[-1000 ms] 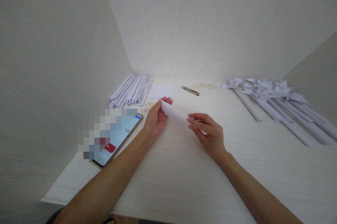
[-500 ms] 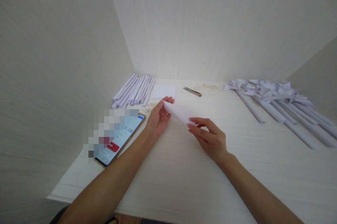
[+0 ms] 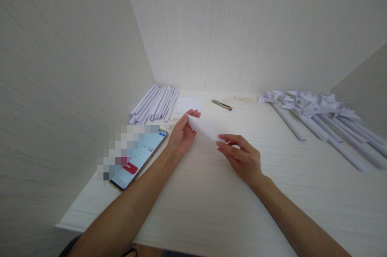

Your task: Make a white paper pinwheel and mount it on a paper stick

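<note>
A folded piece of white paper, roughly triangular, is held above the table between my two hands. My left hand pinches its upper left corner between thumb and fingers, palm turned up. At the lower right corner, my right hand grips the paper with thumb and fingertips. Just beyond my left hand lies a small stack of white paper sheets. Thread snips rest on the table behind the held paper.
Rolled paper tubes lie piled at the back left. Paper pinwheels on tube sticks are heaped at the right. A phone showing a timer lies left of my left forearm. Small pale pieces sit beside my left wrist. Walls enclose the table.
Both hands keep the same hold on the folded paper. The view has shifted very slightly; nothing else visibly differs.
</note>
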### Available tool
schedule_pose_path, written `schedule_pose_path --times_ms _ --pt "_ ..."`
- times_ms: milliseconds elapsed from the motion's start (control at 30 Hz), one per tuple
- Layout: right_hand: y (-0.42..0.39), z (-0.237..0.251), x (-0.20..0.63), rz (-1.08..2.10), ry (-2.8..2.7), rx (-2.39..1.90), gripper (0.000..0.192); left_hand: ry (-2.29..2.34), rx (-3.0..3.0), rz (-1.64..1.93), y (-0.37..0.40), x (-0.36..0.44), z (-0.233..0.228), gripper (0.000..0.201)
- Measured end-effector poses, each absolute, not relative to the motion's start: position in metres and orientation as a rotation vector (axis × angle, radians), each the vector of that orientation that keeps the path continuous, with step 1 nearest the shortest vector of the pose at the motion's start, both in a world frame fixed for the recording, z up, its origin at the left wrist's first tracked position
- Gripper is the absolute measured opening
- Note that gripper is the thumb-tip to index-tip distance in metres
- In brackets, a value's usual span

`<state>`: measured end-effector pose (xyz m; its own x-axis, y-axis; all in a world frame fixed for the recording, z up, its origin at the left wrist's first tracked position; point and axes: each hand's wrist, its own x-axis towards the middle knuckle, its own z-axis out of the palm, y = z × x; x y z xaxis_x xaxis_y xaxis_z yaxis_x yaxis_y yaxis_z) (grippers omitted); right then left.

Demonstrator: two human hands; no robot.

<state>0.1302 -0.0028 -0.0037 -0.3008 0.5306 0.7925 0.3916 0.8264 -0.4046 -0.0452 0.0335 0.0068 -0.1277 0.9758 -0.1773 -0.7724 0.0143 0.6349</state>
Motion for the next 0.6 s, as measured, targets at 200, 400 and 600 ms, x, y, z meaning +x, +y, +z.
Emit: schedule_pose_path --times_ms 200,400,600 --pt "-0.003 -0.0032 0.1296 0.193 -1.898 -0.699 0.028 0.689 0.35 1.566 0.0324 -0.0464 0.0071 0.016" --pt "-0.0027 -0.0026 0.129 0.136 -1.909 -0.655 0.029 0.654 0.336 1.566 0.0333 -0.0476 0.007 0.017" --pt "-0.0036 -0.0028 0.1278 0.094 -1.92 -0.637 0.029 0.612 0.317 1.559 0.0315 -0.0513 0.0079 0.018"
